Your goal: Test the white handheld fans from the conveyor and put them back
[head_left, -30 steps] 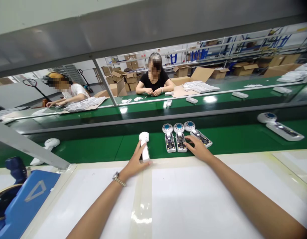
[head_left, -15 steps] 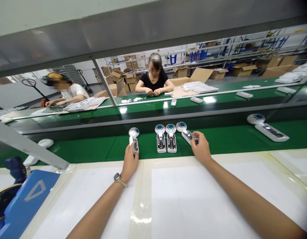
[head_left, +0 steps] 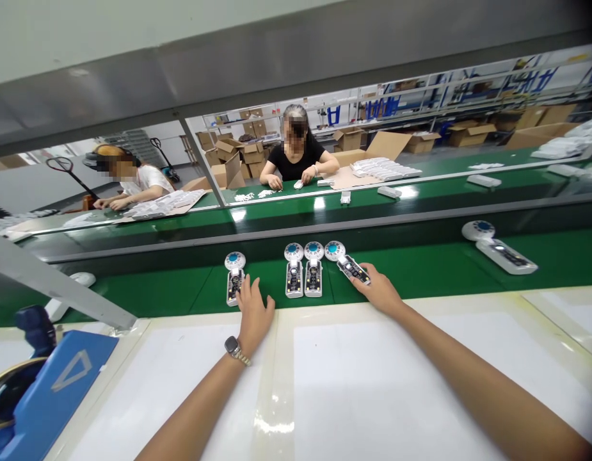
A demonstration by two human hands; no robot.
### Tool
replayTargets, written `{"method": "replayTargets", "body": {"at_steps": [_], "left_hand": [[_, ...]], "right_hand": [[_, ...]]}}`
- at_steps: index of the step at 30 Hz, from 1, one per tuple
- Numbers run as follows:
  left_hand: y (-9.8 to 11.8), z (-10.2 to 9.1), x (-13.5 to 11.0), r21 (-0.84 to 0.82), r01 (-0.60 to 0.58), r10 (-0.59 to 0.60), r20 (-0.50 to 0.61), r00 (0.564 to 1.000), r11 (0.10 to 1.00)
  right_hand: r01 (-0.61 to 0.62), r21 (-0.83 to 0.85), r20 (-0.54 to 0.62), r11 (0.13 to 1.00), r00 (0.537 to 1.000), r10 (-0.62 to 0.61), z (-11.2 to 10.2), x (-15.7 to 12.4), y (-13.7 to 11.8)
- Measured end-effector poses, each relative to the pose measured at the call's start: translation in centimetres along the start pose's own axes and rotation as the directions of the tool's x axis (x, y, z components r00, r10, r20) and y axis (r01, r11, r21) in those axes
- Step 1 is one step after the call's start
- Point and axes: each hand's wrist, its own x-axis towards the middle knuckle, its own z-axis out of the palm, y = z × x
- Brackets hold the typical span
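Observation:
White handheld devices with round, blue-centred heads and exposed circuit boards lie on a green belt. My left hand (head_left: 255, 314) has its fingers spread just right of the leftmost near device (head_left: 235, 286); its fingertips overlap that device's edge, and I cannot tell if they touch. Two devices, one on the left (head_left: 294, 278) and one on the right (head_left: 313, 278), lie side by side and upright in view. My right hand (head_left: 379, 289) grips the lower end of a tilted device (head_left: 352, 267), thumb and fingers at its sides. The tilted device's head is close to the pair.
Another device (head_left: 509, 256) lies farther right on the green belt (head_left: 420, 269). A white-topped bench edge (head_left: 372, 371) runs in front of me. A slanted metal post (head_left: 79, 282) and blue holder (head_left: 70, 378) stand at left. Two people work across the line beside cartons (head_left: 389, 144).
My left hand has let go of its device and opened. That device now lies straighter and farther left. The other devices have shifted left, my right hand moving along with the tilted one.

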Motion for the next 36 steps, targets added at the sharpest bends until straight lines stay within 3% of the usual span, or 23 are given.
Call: {"method": "replayTargets", "body": {"at_steps": [2,4,8,11,14,21,29,36], "left_hand": [[-0.1,0.2,-0.1,-0.12,-0.02,0.024,0.034,0.999,0.993],[-0.3,0.3,0.0,-0.233,-0.019,0.037,0.074,0.997,0.972],[-0.7,0.5,0.3,-0.333,0.07,-0.029,0.127,0.991,0.94],[-0.7,0.4,0.6,-0.322,0.141,-0.091,0.166,0.982,0.936],[-0.5,0.2,0.8,-0.319,0.191,-0.135,0.189,0.973,0.928],[-0.5,0.1,0.8,-0.296,0.225,-0.175,0.185,0.967,0.928],[-1.3,-0.2,1.5,-0.164,0.29,-0.266,0.153,0.952,0.943],[-2.6,-1.3,2.3,-0.193,0.429,-0.396,0.185,0.899,0.883]], "right_hand": [[-0.036,0.322,0.005,0.946,0.999,0.036,0.0,0.2,0.3],[-0.062,0.51,0.023,0.858,0.998,0.059,-0.2,0.5,0.4],[-0.056,0.639,0.07,0.767,0.997,0.014,-0.7,0.4,0.2],[-0.138,0.738,0.241,0.661,0.968,-0.066,-0.9,-0.2,-0.2],[-0.213,0.737,0.374,0.641,0.919,-0.124,-1.0,-0.8,-0.5],[-0.141,0.681,0.401,0.718,0.893,-0.205,-1.1,-1.3,-1.1],[-0.152,0.709,0.379,0.689,0.906,-0.19,-0.7,-1.4,-0.9],[-0.14,0.711,0.355,0.689,0.917,-0.18,-0.9,-1.5,-1.4]]}}
